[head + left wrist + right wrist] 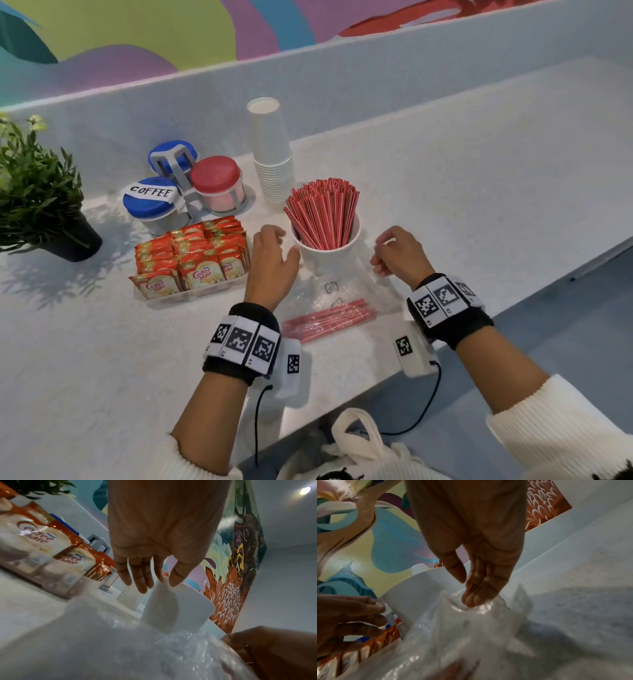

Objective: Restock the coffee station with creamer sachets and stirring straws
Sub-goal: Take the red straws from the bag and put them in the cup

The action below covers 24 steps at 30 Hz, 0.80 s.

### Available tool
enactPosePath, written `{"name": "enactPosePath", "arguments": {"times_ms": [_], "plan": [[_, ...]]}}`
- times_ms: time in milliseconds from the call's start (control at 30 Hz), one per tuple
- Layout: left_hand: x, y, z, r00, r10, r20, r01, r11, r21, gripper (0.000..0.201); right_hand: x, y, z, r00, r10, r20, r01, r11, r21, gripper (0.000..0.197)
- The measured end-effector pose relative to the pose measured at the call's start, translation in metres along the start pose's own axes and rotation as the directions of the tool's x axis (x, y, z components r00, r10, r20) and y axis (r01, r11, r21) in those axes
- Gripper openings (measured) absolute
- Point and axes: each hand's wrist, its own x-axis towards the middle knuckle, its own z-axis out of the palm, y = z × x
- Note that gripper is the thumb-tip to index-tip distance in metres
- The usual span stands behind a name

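Note:
A white cup (327,255) packed with red stirring straws (322,209) stands mid-counter. In front of it lies a clear plastic bag (337,291) with a small bundle of red straws (329,318) left inside. My right hand (378,255) pinches the bag's raised edge (481,609) to the right of the cup. My left hand (282,244) hovers with relaxed fingers (142,582) at the cup's left side (180,608); whether it touches the cup I cannot tell. Orange creamer sachets (191,260) fill a clear tray (178,299) further left.
A tall stack of paper cups (274,164) stands behind the straw cup. Three jars sit at the back left: a blue-lidded one marked COFFEE (152,202), a red-lidded one (217,185), another blue-lidded one (173,157). A potted plant (41,205) is far left. A white tote bag (359,445) hangs below the counter edge.

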Motion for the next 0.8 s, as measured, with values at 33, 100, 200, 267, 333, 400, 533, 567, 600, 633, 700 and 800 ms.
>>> {"name": "enactPosePath", "arguments": {"times_ms": [33, 100, 200, 267, 333, 400, 533, 567, 600, 633, 700, 800], "plan": [[-0.005, 0.000, 0.002, 0.999, 0.017, 0.043, -0.019, 0.999, 0.038, 0.013, -0.002, 0.004, 0.001, 0.998, 0.014, 0.056, -0.011, 0.999, -0.052, 0.011], [-0.014, 0.001, 0.006, 0.985, 0.037, 0.167, -0.058, 0.991, 0.119, 0.004, -0.006, 0.012, 0.002, 0.988, 0.000, 0.155, 0.026, 0.986, -0.165, 0.018], [-0.024, 0.003, 0.008, 0.903, -0.004, 0.430, -0.108, 0.966, 0.236, 0.018, -0.012, 0.018, 0.003, 0.952, -0.058, 0.300, 0.168, 0.920, -0.353, 0.034], [-0.029, 0.001, 0.012, 0.811, -0.079, 0.579, -0.190, 0.902, 0.389, 0.040, -0.017, 0.019, 0.004, 0.924, -0.064, 0.377, 0.225, 0.888, -0.401, 0.044], [-0.036, -0.001, 0.018, 0.761, -0.135, 0.635, -0.262, 0.831, 0.491, 0.058, -0.021, 0.020, 0.005, 0.906, -0.067, 0.418, 0.255, 0.876, -0.411, 0.049], [-0.041, -0.004, 0.024, 0.763, -0.136, 0.631, -0.286, 0.806, 0.519, 0.065, -0.024, 0.021, 0.005, 0.894, -0.066, 0.443, 0.271, 0.867, -0.419, 0.051], [-0.044, -0.001, 0.029, 0.768, -0.081, 0.635, -0.319, 0.811, 0.490, 0.042, -0.029, 0.022, 0.006, 0.879, -0.053, 0.473, 0.290, 0.848, -0.443, 0.046], [-0.045, 0.001, 0.030, 0.769, -0.065, 0.636, -0.339, 0.802, 0.491, 0.036, -0.030, 0.022, 0.006, 0.876, -0.050, 0.479, 0.294, 0.843, -0.450, 0.045], [-0.046, 0.004, 0.031, 0.771, -0.056, 0.635, -0.355, 0.789, 0.501, 0.033, -0.032, 0.022, 0.007, 0.872, -0.046, 0.487, 0.296, 0.842, -0.450, 0.046], [-0.047, 0.006, 0.032, 0.775, -0.052, 0.630, -0.366, 0.776, 0.513, 0.031, -0.032, 0.022, 0.007, 0.867, -0.046, 0.496, 0.297, 0.847, -0.441, 0.047], [-0.047, 0.007, 0.033, 0.781, -0.043, 0.623, -0.373, 0.769, 0.519, 0.029, -0.033, 0.023, 0.008, 0.855, -0.051, 0.517, 0.301, 0.859, -0.413, 0.044], [-0.047, 0.008, 0.033, 0.779, -0.023, 0.626, -0.374, 0.784, 0.494, 0.023, -0.034, 0.027, 0.008, 0.852, -0.055, 0.520, 0.293, 0.874, -0.388, 0.038]]}}
